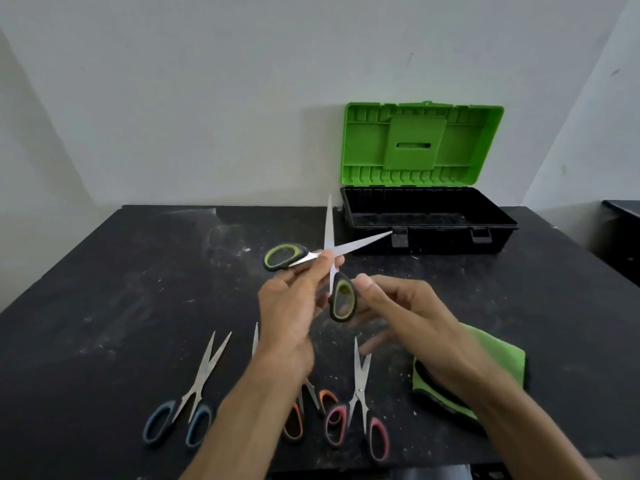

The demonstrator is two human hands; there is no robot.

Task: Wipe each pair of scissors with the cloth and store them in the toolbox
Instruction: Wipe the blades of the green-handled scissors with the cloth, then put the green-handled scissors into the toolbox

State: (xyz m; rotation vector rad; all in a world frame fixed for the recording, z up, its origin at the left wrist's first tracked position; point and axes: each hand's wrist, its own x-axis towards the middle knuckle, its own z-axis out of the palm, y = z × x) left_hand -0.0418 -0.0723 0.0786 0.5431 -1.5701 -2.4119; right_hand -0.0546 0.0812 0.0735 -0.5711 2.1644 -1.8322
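Observation:
Green-handled scissors (pixel 332 251) are held up over the table with their blades spread wide. My left hand (pixel 291 306) pinches them near the pivot. My right hand (pixel 398 303) grips the lower handle loop. The green cloth (pixel 498 355) lies on the table under my right forearm. Blue-handled scissors (pixel 194 400), orange-handled scissors (pixel 325 400) partly hidden by my left arm, and pink-handled scissors (pixel 360 403) lie near the front edge. The toolbox (pixel 429 233) stands open at the back right, black base, green lid (pixel 420 143) upright against the wall.
The black table (pixel 121 289) is dusty and scratched, with bare room on the left. A white wall runs right behind the toolbox. Another dark surface (pixel 623 237) shows at the far right.

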